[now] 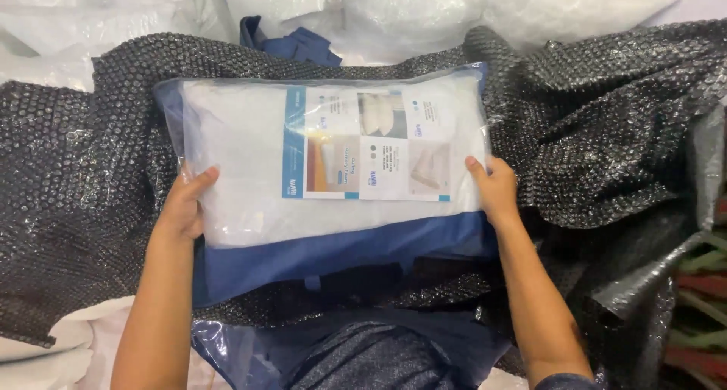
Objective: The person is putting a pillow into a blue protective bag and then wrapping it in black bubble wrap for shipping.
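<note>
Far left: white plastic sheeting [45, 360] bunched at the bottom corner, more white bags [91, 4] piled along the top. Over that lies a big sheet of black bubble wrap [68, 208], crumpled, covering most of the work surface; can't see the table itself underneath.

Left hand [185, 208] grips the left short edge of the packed pillow [242, 178], thumb on top, fingers tucked under & hidden. Closed hold on the pack.

Pillow sits mid-frame, flat on the bubble wrap, lengthwise across. White, in a clear plastic bag w/ a printed paper insert [367, 144] on its face & a blue fabric band [341, 250] along the near edge. Behind it a bit of dark blue cloth [299, 45] pokes up between the wrap & the white bags. Nearer the person, a blue-tinted plastic bag [227, 348] w/ dark stuff inside.

Right hand [496, 189] clamps the right edge the same way, thumb up top.

Right side: more black bubble wrap heaped in folds, then grey plastic film [651, 276] hanging off, & at the far bottom corner red & green strips [700, 284], unclear what.
</note>
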